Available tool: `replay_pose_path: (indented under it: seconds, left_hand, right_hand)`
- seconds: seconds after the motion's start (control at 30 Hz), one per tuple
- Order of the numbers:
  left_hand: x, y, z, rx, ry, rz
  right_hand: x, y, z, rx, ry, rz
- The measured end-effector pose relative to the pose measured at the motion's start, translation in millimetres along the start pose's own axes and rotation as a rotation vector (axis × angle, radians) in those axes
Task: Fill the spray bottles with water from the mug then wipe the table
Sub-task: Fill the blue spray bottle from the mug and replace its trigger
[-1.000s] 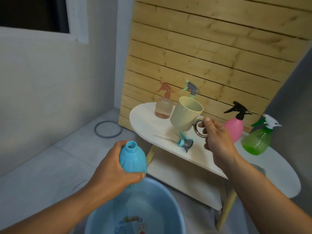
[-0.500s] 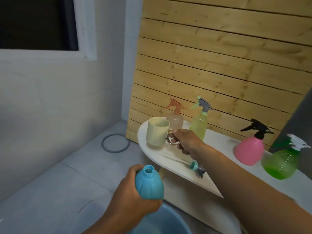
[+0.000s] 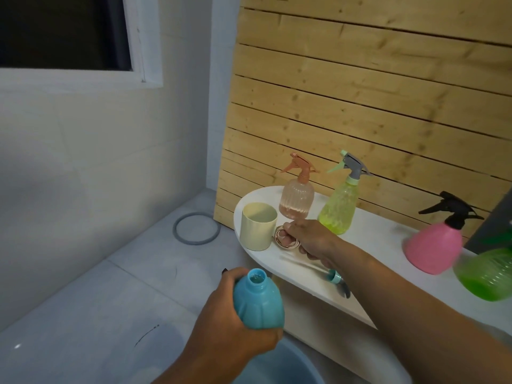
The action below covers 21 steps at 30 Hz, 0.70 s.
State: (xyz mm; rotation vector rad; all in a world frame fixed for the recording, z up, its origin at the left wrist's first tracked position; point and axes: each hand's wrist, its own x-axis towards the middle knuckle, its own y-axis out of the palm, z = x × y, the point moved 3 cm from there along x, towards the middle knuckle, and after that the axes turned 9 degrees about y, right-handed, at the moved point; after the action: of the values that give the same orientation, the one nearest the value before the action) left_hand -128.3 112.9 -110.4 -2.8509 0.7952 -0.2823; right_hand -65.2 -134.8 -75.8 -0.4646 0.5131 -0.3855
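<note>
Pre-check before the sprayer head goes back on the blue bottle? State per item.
1. Mug upright on table: ok.
2. Right hand off the mug handle: not ok, fingers at the ring.
3. Left hand grips blue bottle upright: ok.
4. Bottle neck open, water visible: ok.
5. Sprayer head on the table edge within reach: ok.
6. Basin below bottle: ok.

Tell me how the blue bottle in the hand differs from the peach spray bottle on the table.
The blue bottle has no spray head, its neck open; the peach spray bottle keeps its trigger head on. The blue bottle is opaque; the peach one is see-through, with liquid low inside. The left hand grips the blue bottle off the table; the peach one stands on it. Both are upright.
</note>
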Motion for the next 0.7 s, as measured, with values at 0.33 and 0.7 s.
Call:
replay_pose_path:
  seconds: [0.33, 0.7]
  left_hand:
    - [-2.0, 2.6, -1.5, 0.074, 0.000, 0.040]
    - [1.7, 4.8, 0.5, 0.067, 0.012, 0.050]
  right_hand:
    - [6.8, -1.7, -7.7, -0.054, -0.008, -0.062]
    - [-6.1, -26.6, -10.5, 0.009, -0.117, -0.302]
